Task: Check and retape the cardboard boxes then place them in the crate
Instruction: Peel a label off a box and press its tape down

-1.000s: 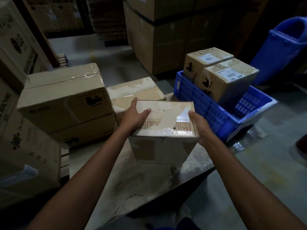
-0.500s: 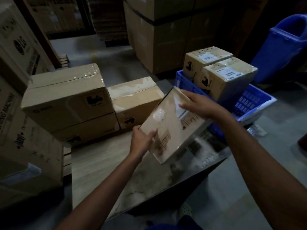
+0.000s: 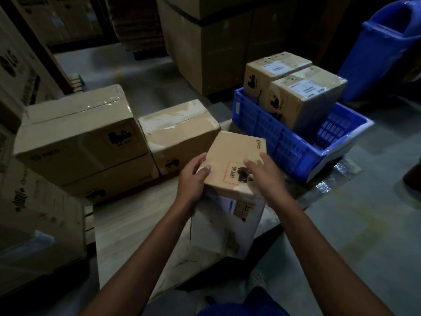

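A small cardboard box (image 3: 230, 160) stands on the wooden platform (image 3: 127, 226) in front of me, with a red-dashed label face turned up and a taped white-labelled face toward me. My left hand (image 3: 192, 176) grips its left upper edge, thumb on top. My right hand (image 3: 264, 176) lies across the top face near the right edge with fingers spread. To the right sits the blue crate (image 3: 282, 142), tilted, holding two taped boxes (image 3: 305, 96).
Two stacked larger boxes (image 3: 79, 137) and a medium box (image 3: 182, 133) stand behind my left hand. Big cartons (image 3: 218, 42) rise at the back and far left. A blue bin (image 3: 387, 46) stands at the far right on the concrete floor.
The box was turned in my hands from lying flat, through a tilt, to standing with a different face up. My right hand moved from its far edge onto the top face.
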The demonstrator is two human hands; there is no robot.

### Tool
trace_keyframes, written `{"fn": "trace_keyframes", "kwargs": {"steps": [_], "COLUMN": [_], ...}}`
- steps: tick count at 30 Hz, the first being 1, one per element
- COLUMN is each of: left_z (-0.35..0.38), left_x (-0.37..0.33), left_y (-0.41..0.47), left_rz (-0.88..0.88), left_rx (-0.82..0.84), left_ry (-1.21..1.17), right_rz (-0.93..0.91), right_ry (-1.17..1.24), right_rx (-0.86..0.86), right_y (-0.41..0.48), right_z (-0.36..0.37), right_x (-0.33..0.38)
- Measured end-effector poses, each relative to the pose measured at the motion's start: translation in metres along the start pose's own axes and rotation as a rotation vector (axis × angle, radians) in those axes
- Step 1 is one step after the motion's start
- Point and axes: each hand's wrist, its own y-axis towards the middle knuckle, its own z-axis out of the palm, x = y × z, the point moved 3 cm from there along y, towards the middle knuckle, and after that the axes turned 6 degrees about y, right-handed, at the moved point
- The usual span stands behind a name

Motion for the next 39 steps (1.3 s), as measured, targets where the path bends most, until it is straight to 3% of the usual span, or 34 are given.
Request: {"fn": "trace_keyframes", "kwargs": {"steps": [5,10,13,17,23,26,33,39], "left_z": [0.016,0.026,0.024,0.025,0.036,0.038,0.035,0.047], "left_x": [0.056,0.082,0.078,0.064,0.079,0.075,0.037,0.047], "left_y": [-0.028,-0.035,-0.033,-0.041,-0.056,-0.054,-0.021,0.010], "left_rz": [0.064,0.187,0.394,0.656,0.612,0.572,0.708,0.531], "left_rx": [-0.013,0.018,-0.044,0.009,0.137,0.123,0.081,0.282], "left_ry": [0.064,0.281,0.594,0.850,1.094,1.114,1.091,1.066], "right_rz": [-0.177,-0.277,-0.285,-0.494,-0.468,-0.443,-0.476,-0.454], "right_ry": [-0.337,-0.432,-0.538,-0.712,-0.926,-0.974,-1.111,-1.054], "right_rx": [-0.050,-0.049,-0.073,-0.058,-0.022,0.016,0.057,0.083], "right_y": [0.003,0.008,0.010,-0.022,-0.053,-0.049,-0.031,-0.004], "right_z": [-0.002,-0.001,0.000,0.011,0.023,0.020,0.010,0.022], "right_x": [-0.023,-0.058,-0.063,-0.067,-0.081,-0.078,-0.047,-0.054]}}
